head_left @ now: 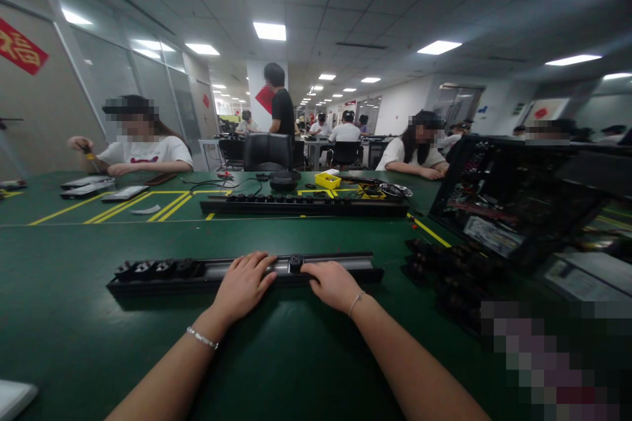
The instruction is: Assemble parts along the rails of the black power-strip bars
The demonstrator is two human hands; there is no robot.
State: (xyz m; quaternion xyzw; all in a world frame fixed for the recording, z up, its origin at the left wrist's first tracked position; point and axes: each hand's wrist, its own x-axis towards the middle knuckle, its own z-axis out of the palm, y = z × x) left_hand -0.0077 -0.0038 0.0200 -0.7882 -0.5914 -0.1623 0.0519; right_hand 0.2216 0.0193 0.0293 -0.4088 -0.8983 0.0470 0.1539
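Note:
A long black rail [353, 260] with a silvery channel lies crosswise on the green table in front of me. Several black socket modules [162, 268] sit side by side in its left end, some with metallic-looking tops. Nearer the middle of the channel stands a single black socket module [295, 264]. My left hand [245, 283] lies over the rail left of that module, fingers stretched out and thumb apart. From the right, my right hand [333, 284] has its bent fingers against the single module; its inner fingers are partly hidden.
A second black rail [301, 206] lies farther back, near a yellow box [328, 179]. On the right are loose black modules [434, 270] and an opened computer case [513, 197]. Two people sit across the table; a person in black [282, 108] stands behind.

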